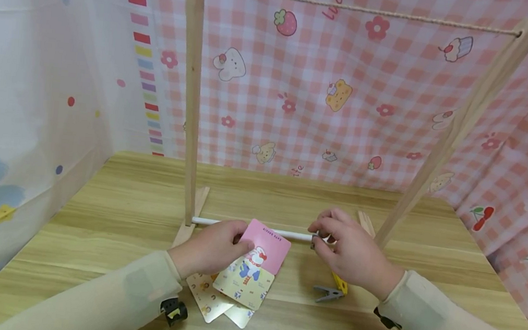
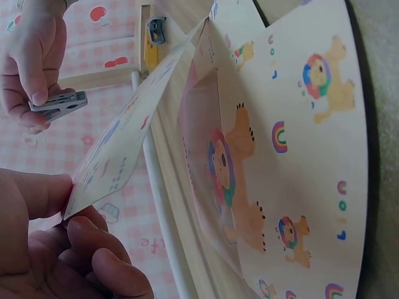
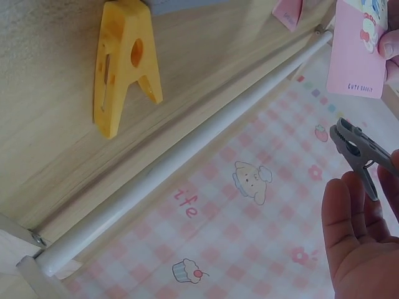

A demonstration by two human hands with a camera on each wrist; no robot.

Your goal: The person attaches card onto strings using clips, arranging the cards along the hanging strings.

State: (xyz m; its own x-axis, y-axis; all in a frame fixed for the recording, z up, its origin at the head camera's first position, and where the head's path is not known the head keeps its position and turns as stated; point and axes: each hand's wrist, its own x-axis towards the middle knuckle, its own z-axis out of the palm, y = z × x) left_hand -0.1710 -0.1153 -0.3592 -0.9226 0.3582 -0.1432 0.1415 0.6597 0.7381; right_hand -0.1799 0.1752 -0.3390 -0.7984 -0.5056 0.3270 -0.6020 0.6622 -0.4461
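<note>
My left hand [image 1: 212, 247] pinches a pink and yellow card [image 1: 268, 249] with a rabbit on it, thumb on top, near one edge. The card is tilted above other cards [image 1: 210, 299] on the table; the left wrist view shows a lion-printed card [image 2: 293, 131] close up. Over to the right, my right hand [image 1: 355, 251] pinches a grey clothespin [image 3: 358, 149] between thumb and fingers. That clothespin is mostly hidden by the hand in the head view. Below this hand lie a yellow clothespin [image 1: 340, 283] and another grey clothespin [image 1: 329, 295].
A wooden frame stands on the table, with a left post [image 1: 191, 101] and a right post [image 1: 456, 124]. A rope [image 1: 353, 7] is strung between their tops, and a white rod [image 1: 295, 236] joins them low down. Behind hangs a pink checked cloth [image 1: 249, 116].
</note>
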